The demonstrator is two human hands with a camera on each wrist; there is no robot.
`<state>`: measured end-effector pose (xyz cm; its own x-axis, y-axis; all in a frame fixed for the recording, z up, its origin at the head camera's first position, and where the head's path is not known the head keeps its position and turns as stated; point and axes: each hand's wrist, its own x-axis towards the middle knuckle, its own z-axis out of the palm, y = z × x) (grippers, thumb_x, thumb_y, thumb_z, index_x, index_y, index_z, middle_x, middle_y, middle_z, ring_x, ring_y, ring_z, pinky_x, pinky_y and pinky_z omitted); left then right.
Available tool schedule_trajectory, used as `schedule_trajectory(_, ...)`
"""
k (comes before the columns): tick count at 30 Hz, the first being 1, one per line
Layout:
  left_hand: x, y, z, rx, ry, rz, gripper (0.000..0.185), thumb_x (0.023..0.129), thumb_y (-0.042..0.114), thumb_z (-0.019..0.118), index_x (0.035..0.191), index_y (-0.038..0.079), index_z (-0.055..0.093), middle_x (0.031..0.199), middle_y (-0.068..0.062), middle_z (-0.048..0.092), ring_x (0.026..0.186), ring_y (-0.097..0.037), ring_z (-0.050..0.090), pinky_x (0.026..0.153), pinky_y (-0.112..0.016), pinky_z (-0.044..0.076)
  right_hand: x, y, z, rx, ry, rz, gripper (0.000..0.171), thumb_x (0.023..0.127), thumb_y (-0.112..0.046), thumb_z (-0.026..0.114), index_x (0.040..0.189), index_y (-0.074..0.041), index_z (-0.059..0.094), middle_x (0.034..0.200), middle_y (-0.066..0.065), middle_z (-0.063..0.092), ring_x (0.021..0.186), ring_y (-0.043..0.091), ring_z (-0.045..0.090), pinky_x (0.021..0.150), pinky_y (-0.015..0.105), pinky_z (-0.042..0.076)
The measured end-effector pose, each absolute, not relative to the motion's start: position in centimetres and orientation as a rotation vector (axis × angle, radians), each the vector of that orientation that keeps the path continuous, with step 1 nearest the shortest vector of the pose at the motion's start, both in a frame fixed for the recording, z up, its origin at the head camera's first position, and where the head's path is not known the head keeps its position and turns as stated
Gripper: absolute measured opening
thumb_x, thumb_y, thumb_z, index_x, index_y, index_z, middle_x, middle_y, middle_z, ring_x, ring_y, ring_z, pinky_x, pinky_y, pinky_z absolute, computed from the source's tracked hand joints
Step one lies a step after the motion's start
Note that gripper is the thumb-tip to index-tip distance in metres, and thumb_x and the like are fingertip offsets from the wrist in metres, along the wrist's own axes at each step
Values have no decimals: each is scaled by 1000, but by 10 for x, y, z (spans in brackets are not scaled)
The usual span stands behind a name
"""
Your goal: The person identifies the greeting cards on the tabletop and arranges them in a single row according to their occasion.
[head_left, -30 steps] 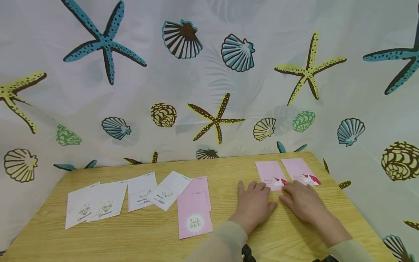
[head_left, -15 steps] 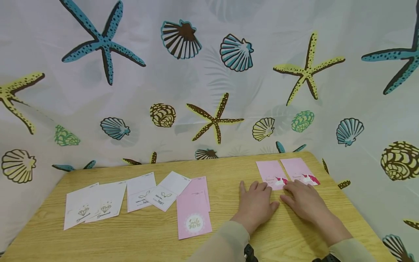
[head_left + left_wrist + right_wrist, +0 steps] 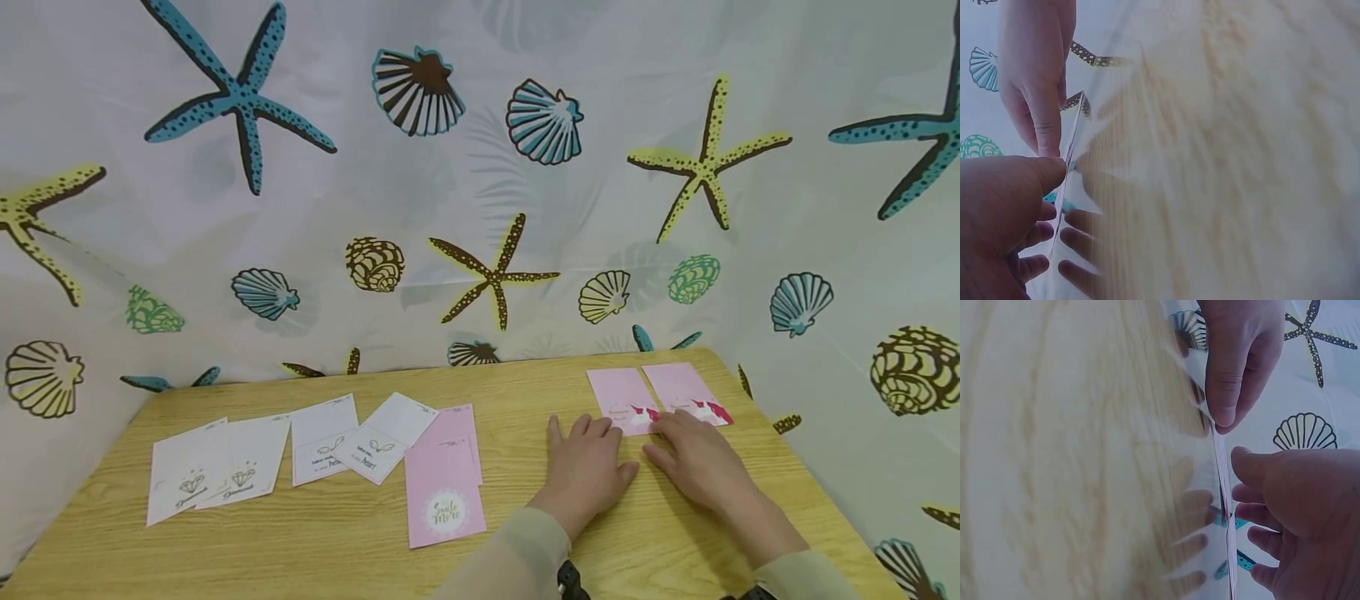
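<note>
In the head view, two pink unicorn cards lie side by side at the back right: a left card [image 3: 618, 392] and a right card [image 3: 682, 385]. My left hand [image 3: 585, 471] lies palm down with fingers spread, its fingertips by the lower left edge of the left card. Over the gap between the two cards' lower corners, my right hand [image 3: 701, 458] rests with extended fingers, covering part of both. Both wrist views look along the table; the left hand [image 3: 1004, 219] and right hand [image 3: 1316, 512] show loosely extended fingers beside the thin card edges.
On the wooden table [image 3: 315, 558], two pink cards [image 3: 442, 471] overlap mid-table. Left of them lie white wing-design cards [image 3: 378, 442] and white diamond-design cards [image 3: 251, 467]. A shell-and-starfish curtain [image 3: 420, 192] hangs behind the table and along its right side.
Both hands stay nearly still. The right hand has shifted very slightly right. The cards keep their places.
</note>
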<state>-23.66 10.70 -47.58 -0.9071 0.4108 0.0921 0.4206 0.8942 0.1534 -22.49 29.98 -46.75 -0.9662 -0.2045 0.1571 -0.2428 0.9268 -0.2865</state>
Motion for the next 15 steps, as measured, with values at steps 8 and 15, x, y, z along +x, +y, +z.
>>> schedule_trajectory(8, -235, 94, -476, -596, -2957, -327, 53, 109, 56, 64, 151, 24, 67, 160, 6, 59, 153, -24, 48, 126, -69, 27, -221, 290, -460, 316, -2871, 535, 51, 110, -29, 70, 147, 5, 64, 150, 29, 63, 146, 53, 50, 118, 68, 40)
schedule_trajectory(15, -227, 72, -468, -510, -2899, -421, 50, 108, 51, 68, 146, 19, 71, 157, -2, 62, 151, -29, 51, 123, -72, 29, -216, 266, -450, 302, -2858, 634, 60, 112, -34, 67, 157, 3, 56, 159, 28, 55, 151, 51, 46, 120, 68, 38)
